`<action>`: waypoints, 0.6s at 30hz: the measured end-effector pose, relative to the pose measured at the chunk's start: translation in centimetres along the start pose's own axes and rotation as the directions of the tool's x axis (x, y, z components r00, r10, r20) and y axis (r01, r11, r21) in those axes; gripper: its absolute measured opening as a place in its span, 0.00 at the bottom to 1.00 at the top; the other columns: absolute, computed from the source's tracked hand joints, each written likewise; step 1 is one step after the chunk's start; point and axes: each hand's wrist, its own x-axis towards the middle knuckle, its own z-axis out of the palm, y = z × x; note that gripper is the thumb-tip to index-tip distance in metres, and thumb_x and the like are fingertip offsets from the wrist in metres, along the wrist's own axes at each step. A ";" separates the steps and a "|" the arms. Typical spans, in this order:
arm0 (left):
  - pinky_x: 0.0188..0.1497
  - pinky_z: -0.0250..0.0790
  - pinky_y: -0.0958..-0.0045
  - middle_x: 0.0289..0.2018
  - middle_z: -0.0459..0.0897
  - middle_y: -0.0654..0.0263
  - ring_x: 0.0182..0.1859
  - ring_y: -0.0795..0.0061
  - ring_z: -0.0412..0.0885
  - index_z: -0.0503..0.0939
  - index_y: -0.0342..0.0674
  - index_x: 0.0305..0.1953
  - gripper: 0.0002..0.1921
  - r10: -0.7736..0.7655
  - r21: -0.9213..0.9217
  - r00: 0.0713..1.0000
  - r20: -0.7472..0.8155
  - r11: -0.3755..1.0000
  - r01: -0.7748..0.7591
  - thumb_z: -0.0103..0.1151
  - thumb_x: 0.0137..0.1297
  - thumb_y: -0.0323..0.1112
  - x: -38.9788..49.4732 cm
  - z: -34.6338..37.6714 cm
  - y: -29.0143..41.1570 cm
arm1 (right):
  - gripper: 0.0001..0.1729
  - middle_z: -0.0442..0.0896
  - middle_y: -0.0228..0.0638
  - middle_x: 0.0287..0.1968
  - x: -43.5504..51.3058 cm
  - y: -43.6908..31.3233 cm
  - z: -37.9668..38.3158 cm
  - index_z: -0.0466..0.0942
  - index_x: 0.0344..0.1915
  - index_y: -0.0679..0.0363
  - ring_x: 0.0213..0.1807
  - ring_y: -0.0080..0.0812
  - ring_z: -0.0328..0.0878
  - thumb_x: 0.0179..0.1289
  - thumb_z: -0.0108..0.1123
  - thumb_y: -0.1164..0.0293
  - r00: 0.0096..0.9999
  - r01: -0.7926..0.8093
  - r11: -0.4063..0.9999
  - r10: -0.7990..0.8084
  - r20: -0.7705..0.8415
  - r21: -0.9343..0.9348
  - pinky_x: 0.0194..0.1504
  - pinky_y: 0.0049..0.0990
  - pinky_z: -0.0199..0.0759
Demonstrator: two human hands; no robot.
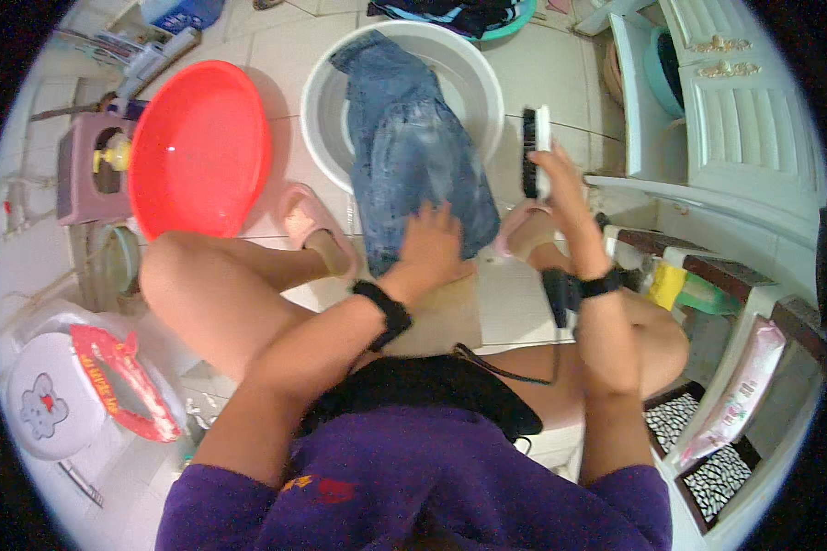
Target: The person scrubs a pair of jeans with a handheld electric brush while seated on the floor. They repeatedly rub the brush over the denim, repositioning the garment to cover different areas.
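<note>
A wet blue denim garment point(413, 151) lies over a board point(448, 317), its far end down in a round white basin point(482, 89). A pale, soapy-looking patch shows on the middle of the denim. Flat on the near part of the cloth rests my left hand point(431, 241), slightly blurred, its fingers spread. Off to the right of the garment, my right hand point(562, 175) grips a white scrubbing brush point(543, 131) with black bristles turned to the left. The brush is held in the air, apart from the denim.
A red plastic basin point(203, 148) stands at the left, near a pink stool point(83, 169). Dark clothes point(448, 14) lie in a green basin point(517, 21) at the far edge. White cabinets point(744, 124) and a shelf unit point(751, 310) line the right. A lidded bucket point(55, 392) stands lower left.
</note>
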 end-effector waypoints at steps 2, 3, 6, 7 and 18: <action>0.59 0.58 0.48 0.62 0.61 0.54 0.62 0.45 0.58 0.67 0.36 0.58 0.43 -0.033 0.074 0.999 -0.022 0.997 0.035 0.65 0.43 0.58 -0.4 1.4 1.7 | 0.39 0.74 0.41 0.50 -2.9 -4.1 -2.0 0.59 0.64 0.68 0.47 0.28 0.70 0.53 0.57 0.64 0.998 -0.058 0.995 0.056 0.025 0.087 0.51 0.23 0.62; 0.59 0.58 0.48 0.62 0.60 0.54 0.63 0.45 0.57 0.65 0.35 0.59 0.44 -0.051 0.071 0.996 -0.069 0.996 0.056 0.65 0.44 0.57 -0.1 2.0 1.6 | 0.40 0.73 0.42 0.51 -4.0 -5.9 -2.5 0.58 0.64 0.67 0.49 0.28 0.70 0.53 0.58 0.64 0.998 -0.020 0.992 0.013 0.056 0.123 0.52 0.23 0.61; 0.51 0.67 0.49 0.58 0.66 0.50 0.59 0.44 0.64 0.69 0.33 0.55 0.35 -0.011 0.110 0.984 -0.178 0.994 0.031 0.63 0.49 0.50 0.7 3.5 1.2 | 0.42 0.73 0.40 0.50 -6.3 -10.6 -4.4 0.56 0.65 0.69 0.48 0.29 0.70 0.52 0.58 0.64 0.996 0.053 0.990 -0.062 0.069 0.131 0.51 0.22 0.62; 0.48 0.69 0.50 0.52 0.70 0.50 0.55 0.45 0.69 0.72 0.33 0.51 0.29 -0.014 0.096 0.990 -0.140 0.995 0.028 0.61 0.51 0.46 1.1 3.7 1.1 | 0.42 0.73 0.40 0.50 -6.9 -11.7 -4.9 0.56 0.65 0.69 0.48 0.29 0.69 0.51 0.58 0.63 0.991 0.073 0.988 -0.087 0.103 0.134 0.51 0.22 0.61; 0.38 0.68 0.52 0.28 0.77 0.37 0.35 0.41 0.77 0.76 0.24 0.31 0.19 -0.492 -0.417 0.734 -0.469 0.856 0.307 0.51 0.58 0.41 1.0 -12.9 -8.8 | 0.16 0.75 0.29 0.27 -7.4 -16.2 -4.8 0.71 0.38 0.57 0.25 0.24 0.72 0.56 0.57 0.58 0.956 0.070 0.774 -0.232 0.178 0.629 0.18 0.22 0.61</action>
